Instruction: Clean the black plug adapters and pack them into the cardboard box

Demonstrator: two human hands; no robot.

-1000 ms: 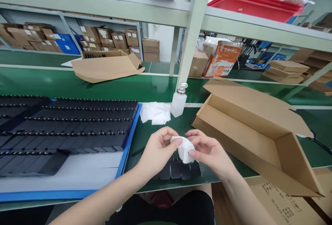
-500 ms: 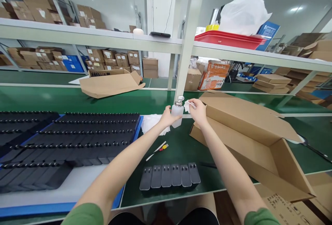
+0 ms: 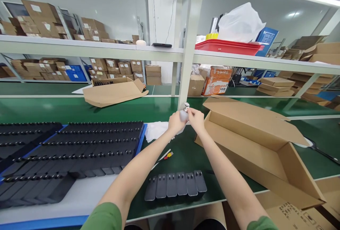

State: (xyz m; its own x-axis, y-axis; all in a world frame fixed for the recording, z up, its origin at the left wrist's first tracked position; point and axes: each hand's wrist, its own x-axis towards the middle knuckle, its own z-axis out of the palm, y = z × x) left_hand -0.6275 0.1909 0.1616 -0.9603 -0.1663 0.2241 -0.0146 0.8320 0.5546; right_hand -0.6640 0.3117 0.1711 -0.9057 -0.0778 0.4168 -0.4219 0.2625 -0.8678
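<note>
Centre frame, my left hand [image 3: 175, 122] wraps the dispenser bottle [image 3: 183, 114]; right hand [image 3: 196, 118] pinches its top. Light, slick plastic: grip the body.

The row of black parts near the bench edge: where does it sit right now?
In the head view, the row of black parts lies low centre on the green bench, between the person's forearms, right of the blue tray.

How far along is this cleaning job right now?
Early, it seems. The open carton shows nothing packed inside, though part of it is hidden. In hand: the left hand grips the pump bottle while the right hand is at its top. Left: the row of black parts near the bench edge and the full trays.
</note>
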